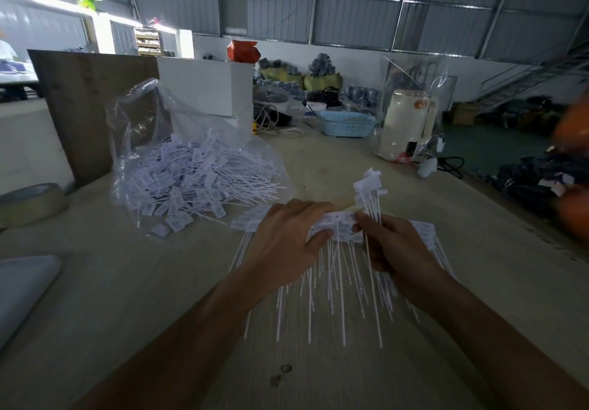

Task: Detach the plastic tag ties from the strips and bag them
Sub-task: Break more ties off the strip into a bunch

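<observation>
tag ties (338, 269) fill the middle of my view, a fan of white strips lying on the pale table (446, 282) with their label heads in a row and their thin tails pointing back toward me. i see the left hand (287, 237) laid over the left part of that row, fingers curled down and thumb tucked in against the heads, gripping the strip. the right hand (392, 243) pinches a small bunch of loose ties (371, 192) between thumb and curled fingers; their heads stick up and away from me above the knuckles. both hands and forearms cover much of the strips, so i cannot tell how many layers lie beneath. to the left and farther back a clear plastic bag (134, 129) lies open on the table, its mouth toward the hands, with a heap of detached ties (191, 180) inside and spilling a little at the front edge. a roll of tape (28, 202) sits at the far left, and a pale flat object (22, 285) lies nearer me on that side. behind the bag stands a brown board (79, 97) and a white box (207, 84). farther right i see a blue basket (347, 124) and a white kettle (404, 122) wrapped in clear plastic. something orange and blurred (573, 129) intrudes at the right edge.
</observation>
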A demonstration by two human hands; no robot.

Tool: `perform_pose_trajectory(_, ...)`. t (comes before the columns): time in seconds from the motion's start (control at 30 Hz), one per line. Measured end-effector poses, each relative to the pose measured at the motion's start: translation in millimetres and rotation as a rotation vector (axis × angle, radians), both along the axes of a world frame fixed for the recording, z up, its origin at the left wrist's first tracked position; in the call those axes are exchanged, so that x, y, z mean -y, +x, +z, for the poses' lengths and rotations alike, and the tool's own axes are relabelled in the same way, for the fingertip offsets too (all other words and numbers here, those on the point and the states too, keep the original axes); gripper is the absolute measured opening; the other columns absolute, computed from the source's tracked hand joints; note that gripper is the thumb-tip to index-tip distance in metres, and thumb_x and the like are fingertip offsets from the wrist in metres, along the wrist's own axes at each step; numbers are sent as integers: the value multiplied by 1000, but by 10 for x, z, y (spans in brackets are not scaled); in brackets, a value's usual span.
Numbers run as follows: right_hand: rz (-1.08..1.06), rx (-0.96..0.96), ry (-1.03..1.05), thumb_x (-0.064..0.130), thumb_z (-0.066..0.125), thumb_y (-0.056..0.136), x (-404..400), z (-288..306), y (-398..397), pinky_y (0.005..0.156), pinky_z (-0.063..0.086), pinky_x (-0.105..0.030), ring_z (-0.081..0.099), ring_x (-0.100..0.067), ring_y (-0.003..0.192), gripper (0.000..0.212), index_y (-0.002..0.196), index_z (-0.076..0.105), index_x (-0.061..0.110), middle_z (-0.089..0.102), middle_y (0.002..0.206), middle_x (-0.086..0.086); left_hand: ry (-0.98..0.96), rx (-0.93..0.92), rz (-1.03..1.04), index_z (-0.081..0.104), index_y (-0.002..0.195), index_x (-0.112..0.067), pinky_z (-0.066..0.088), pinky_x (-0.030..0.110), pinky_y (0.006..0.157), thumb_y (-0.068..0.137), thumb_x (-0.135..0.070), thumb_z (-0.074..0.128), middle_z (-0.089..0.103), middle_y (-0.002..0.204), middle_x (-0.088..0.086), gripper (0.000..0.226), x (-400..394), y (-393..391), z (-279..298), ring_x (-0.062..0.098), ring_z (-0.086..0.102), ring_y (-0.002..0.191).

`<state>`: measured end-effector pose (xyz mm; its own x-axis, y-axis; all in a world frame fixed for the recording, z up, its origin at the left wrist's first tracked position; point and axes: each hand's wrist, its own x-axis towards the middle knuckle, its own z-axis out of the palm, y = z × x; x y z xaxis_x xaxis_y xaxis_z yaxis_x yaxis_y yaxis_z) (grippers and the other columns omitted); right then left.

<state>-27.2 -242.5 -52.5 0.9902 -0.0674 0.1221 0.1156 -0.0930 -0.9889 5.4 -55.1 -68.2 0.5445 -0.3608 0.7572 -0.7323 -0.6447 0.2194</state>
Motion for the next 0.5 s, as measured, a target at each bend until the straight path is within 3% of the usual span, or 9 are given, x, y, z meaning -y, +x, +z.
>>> perform_pose_trajectory(0.23, 21, 66, -74, 31, 56, 98, -33, -14, -22, 42, 28, -24, 31, -8, 40, 31, 85, 65, 4, 35, 46, 7, 20, 56, 2, 69, 109, -15, 53, 44, 73, 91, -19, 63, 72, 100, 3, 19, -18, 6, -14, 26, 65, 86)
perform_pose_trajectory(0.37, -19, 191, -286, 34, 56, 97, -31, -18, -37, 52, 31, -28, 38, -10, 47, 33, 84, 68, 6, 40, 54, -1, 59, 49, -9, 66, 109, -16, 51, 44, 71, 96, -18, 54, 70, 95, 2, 18, -18, 1, -16, 26, 63, 81)
perform_pose_trajectory(0.5, -59, 298, -433, 30, 56, 97, -12, -42, -10, 47, 28, -14, 38, -2, 42, 39, 82, 65, -4, 36, 45, 11, 106, 12, -11, 66, 111, -16, 52, 43, 71, 92, -8, 61, 71, 98, 3, 21, -39, 21, -21, 26, 65, 83)
